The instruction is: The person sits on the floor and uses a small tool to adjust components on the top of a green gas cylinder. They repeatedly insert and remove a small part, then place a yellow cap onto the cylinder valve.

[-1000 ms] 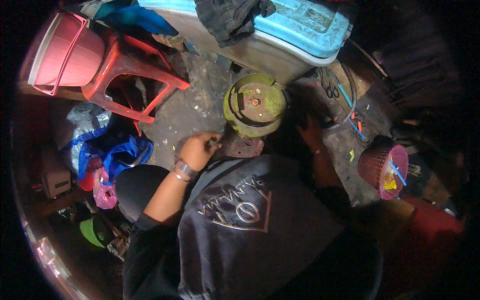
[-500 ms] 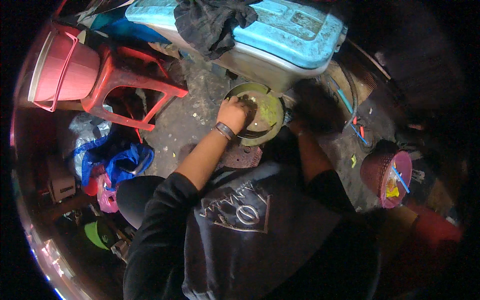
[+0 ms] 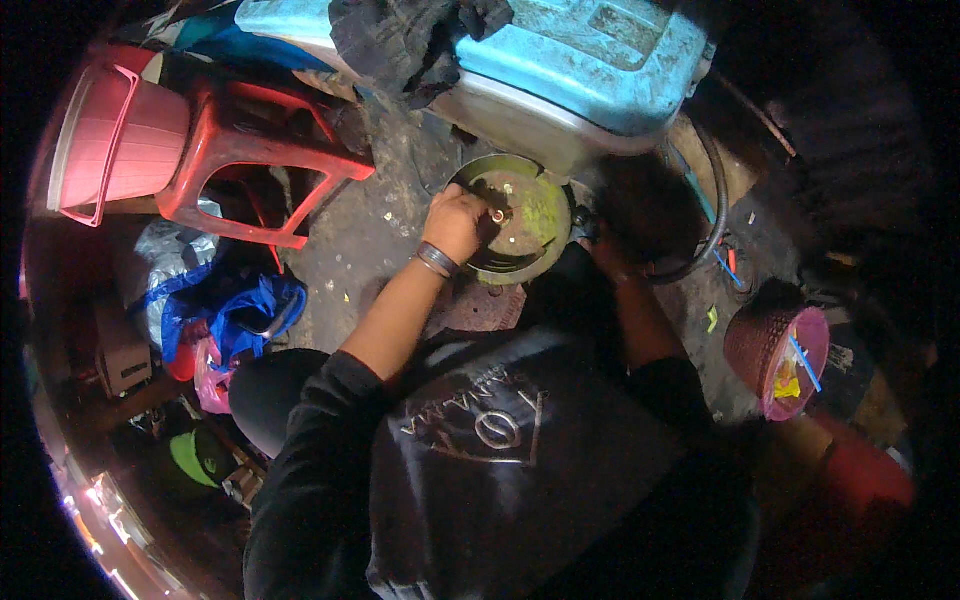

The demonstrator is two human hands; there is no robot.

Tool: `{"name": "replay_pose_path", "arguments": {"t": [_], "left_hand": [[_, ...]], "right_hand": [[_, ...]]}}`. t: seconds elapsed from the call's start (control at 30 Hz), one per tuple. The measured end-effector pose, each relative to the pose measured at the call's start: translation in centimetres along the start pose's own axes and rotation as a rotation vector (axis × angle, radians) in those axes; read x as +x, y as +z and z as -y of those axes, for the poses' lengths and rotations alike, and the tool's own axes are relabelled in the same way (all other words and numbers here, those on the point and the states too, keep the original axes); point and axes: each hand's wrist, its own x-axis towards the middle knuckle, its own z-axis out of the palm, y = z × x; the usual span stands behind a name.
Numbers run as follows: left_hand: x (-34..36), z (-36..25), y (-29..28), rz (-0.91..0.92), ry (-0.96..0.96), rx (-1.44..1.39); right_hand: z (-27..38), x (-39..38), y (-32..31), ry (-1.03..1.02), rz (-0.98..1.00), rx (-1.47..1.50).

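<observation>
A round, shallow pan-like vessel (image 3: 552,252) with a greenish rim stands on the floor before me. Its brown inner face carries yellow-green smears and small pale bits. My left hand (image 3: 455,222), a dark band at its wrist, reaches over the left rim with the fingers drawn together. At its fingertips shows a small, pale reddish, ring-like piece (image 3: 498,216), apparently pinched. In deep shadow beside the right rim is my right hand (image 3: 612,258), its fingers hidden. A small dark knob-like thing (image 3: 584,229) sits between that hand and the rim.
Beyond the vessel stands a cooler box with a blue lid (image 3: 570,80) and a black cloth (image 3: 400,45) on it. A red stool (image 3: 240,160) and pink bucket (image 3: 125,140) are at left, blue bags (image 3: 235,315) below. At right are a hose (image 3: 722,190) and a pink basket (image 3: 770,345).
My left hand has drawn slightly left and up, uncovering more of the vessel's inside and the ring-like piece at its fingertips. The whole view has shifted a little.
</observation>
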Motion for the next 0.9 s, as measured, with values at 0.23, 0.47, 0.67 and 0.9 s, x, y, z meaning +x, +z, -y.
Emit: {"name": "replay_pose_path", "arguments": {"t": [0.23, 0.47, 0.67, 0.9], "left_hand": [[0.4, -1.2, -1.0, -0.177, -0.188, 0.257], [1.4, -2.5, -1.1, 0.040, -0.352, 0.313], [3.7, -3.6, -1.2, 0.311, -0.441, 0.404], [7.2, -4.8, 0.0, 0.631, -0.623, 0.232]], "right_hand": [[3.3, -3.5, -2.9, 0.033, 0.039, -0.090], [3.6, -6.2, -3.9, 0.017, 0.050, -0.121], [5.3, -7.5, -5.0, 0.009, 0.022, 0.014], [8.3, -8.8, -7.3, -0.027, -0.014, -0.200]]}}
